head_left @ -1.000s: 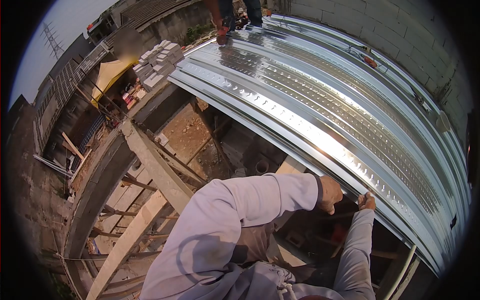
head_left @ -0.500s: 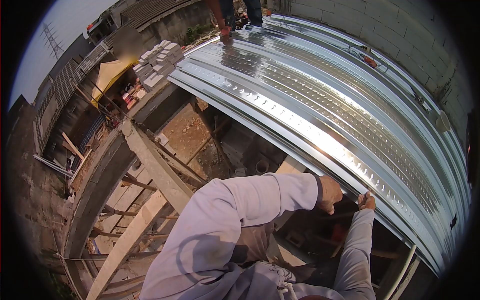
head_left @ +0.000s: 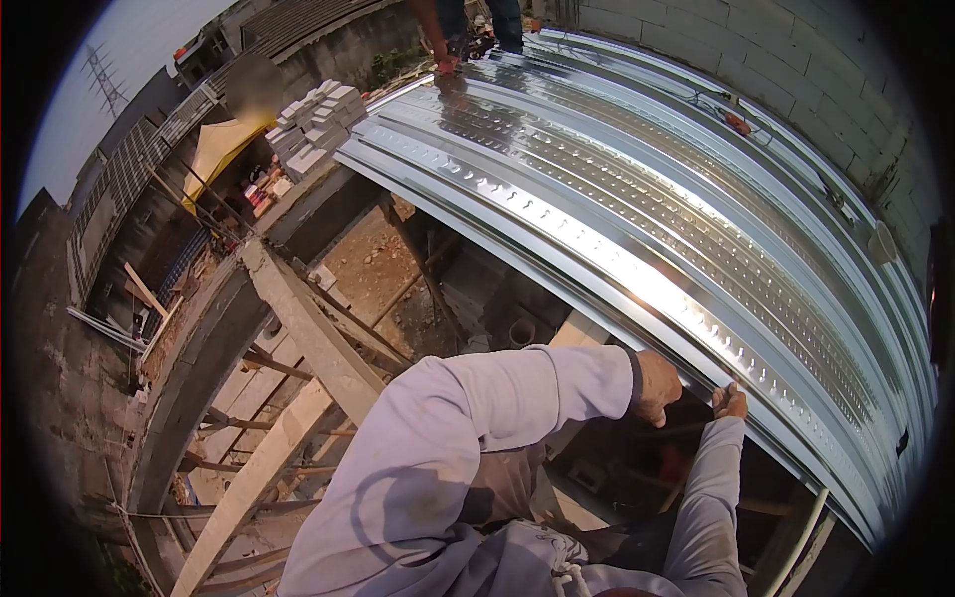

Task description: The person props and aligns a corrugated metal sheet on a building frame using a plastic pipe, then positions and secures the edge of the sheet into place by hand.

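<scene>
Ribbed, shiny metal decking sheets [head_left: 597, 239] with rows of raised marks spread from the middle to the right. At their near edge is my left hand [head_left: 657, 387], curled closed with its back towards me; what lies in its fingers is hidden. Just to the right, my right hand [head_left: 730, 401] is closed with its fingertips at the lip of the nearest sheet, pinching it. A small gap separates the two hands. Both arms are in pale long sleeves, and the left forearm crosses in front of my body.
Below the sheet edge is a deep opening with timber props. Concrete beams [head_left: 308, 308] and a timber plank [head_left: 254, 483] cross at left. Grey blocks [head_left: 318, 119] are stacked beyond. Another person's hand [head_left: 446, 66] touches the far sheets. A block wall [head_left: 786, 60] borders the right.
My hands keep the same place at the sheet edge. The other person's hand at the far end has shifted slightly.
</scene>
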